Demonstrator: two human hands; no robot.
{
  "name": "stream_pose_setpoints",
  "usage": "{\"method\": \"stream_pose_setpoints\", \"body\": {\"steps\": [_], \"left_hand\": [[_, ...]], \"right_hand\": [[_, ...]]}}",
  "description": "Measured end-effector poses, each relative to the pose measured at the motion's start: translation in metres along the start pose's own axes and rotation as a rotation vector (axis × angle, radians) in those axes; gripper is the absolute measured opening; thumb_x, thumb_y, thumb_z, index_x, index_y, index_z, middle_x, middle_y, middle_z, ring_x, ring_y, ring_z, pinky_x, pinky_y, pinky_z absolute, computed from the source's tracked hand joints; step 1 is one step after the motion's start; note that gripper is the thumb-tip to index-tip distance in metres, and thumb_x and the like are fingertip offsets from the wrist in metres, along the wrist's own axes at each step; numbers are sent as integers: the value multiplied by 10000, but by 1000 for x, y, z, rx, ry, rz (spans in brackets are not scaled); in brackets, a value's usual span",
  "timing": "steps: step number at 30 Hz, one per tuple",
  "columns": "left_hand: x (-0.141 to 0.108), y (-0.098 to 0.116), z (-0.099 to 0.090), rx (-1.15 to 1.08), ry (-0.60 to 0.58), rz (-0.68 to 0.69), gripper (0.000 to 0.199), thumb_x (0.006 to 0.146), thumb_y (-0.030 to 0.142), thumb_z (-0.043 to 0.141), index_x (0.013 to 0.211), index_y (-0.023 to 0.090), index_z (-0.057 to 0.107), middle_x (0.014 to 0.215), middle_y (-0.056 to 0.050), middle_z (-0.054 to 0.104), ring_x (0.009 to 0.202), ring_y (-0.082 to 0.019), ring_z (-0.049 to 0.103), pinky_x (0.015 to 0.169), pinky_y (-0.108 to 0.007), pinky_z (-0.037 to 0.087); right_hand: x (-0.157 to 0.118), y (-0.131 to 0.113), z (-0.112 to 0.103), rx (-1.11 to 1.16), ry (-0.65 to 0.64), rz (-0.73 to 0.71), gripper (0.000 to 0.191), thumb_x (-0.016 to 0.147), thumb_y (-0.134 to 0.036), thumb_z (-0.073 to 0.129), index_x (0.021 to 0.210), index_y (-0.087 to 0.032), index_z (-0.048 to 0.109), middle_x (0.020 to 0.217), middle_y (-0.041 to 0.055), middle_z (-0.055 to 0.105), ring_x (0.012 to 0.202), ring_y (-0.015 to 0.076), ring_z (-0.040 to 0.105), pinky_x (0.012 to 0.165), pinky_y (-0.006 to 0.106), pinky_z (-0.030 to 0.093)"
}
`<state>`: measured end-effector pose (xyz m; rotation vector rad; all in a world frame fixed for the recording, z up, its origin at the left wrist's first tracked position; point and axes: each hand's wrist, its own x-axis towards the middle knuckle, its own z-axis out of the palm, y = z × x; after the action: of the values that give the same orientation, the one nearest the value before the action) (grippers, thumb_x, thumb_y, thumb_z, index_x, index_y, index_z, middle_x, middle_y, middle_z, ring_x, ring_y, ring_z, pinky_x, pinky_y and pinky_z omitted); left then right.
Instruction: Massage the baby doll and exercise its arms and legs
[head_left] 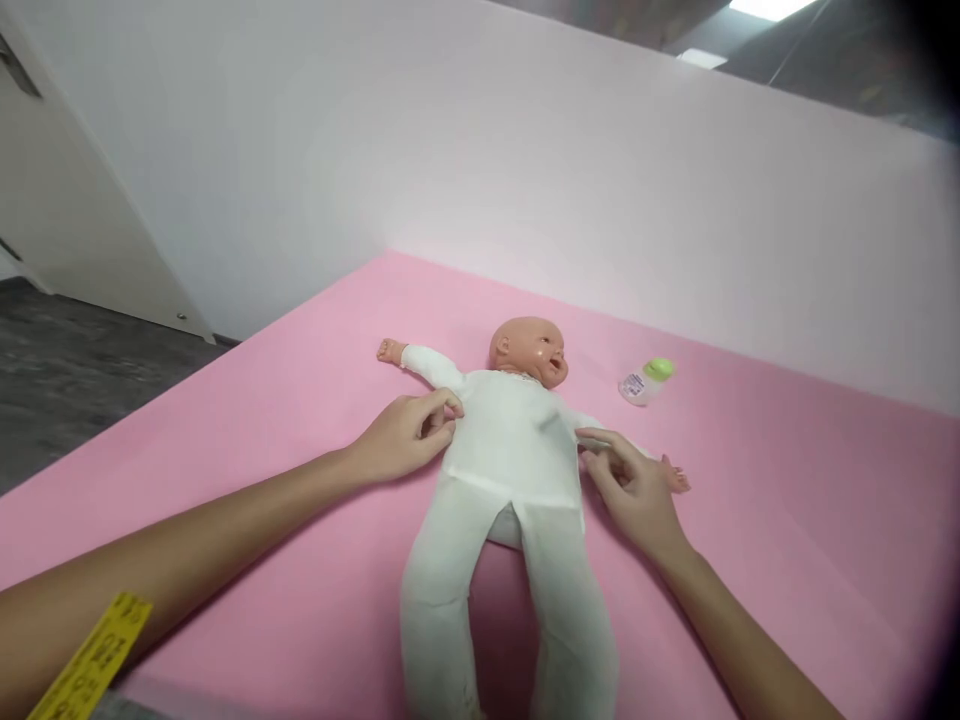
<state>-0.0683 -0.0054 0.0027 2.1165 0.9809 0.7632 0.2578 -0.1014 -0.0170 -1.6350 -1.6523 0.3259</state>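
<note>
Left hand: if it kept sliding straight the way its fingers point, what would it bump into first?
Probably the doll. The left hand lies on the pink mat with its fingertips already at the side of the doll's white suit, just under the outstretched arm, so its torso is first in line.

Location type: a staged indoor practice area, most likely a training or recording room rather than a home. Indicators: a flat pink mat point(300, 420) backed by a plain pink partition wall point(600, 220) that stops short of the ceiling, a grey floor point(67, 370), and recessed ceiling light panels point(765, 8). A baby doll point(510, 470) in a white suit and a small bottle point(646, 381) lie on the mat as props.
</note>
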Motion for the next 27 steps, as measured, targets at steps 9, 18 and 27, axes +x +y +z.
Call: {"method": "stream_pose_setpoints", "body": {"steps": [9,18,27], "left_hand": [[1,0,-2,5,-2,14,281,924,248,492,1177,220,609,670,47,492,621,-136,456,610,-254,327],[-11,5,-5,-130,-209,260,605,729,46,489,1286,234,629,594,81,369,522,-90,337,537,-221,285],[-52,71,-29,-28,-533,534,301,658,111,619,878,246,774,528,56,484,422,-88,373,418,-243,294]], "right_hand": [[4,-7,-2,26,-106,132,521,965,-489,500,1424,-244,534,571,-60,533,624,194,594,691,309,488],[16,10,-15,-196,-137,317,674,944,-591,474,1531,-261,446,511,-61,619,800,280,717,1144,553,323],[24,18,-10,-289,-29,265,657,939,-652,461,1368,-194,656,829,93,785,1085,351,694,1120,521,355]]}}
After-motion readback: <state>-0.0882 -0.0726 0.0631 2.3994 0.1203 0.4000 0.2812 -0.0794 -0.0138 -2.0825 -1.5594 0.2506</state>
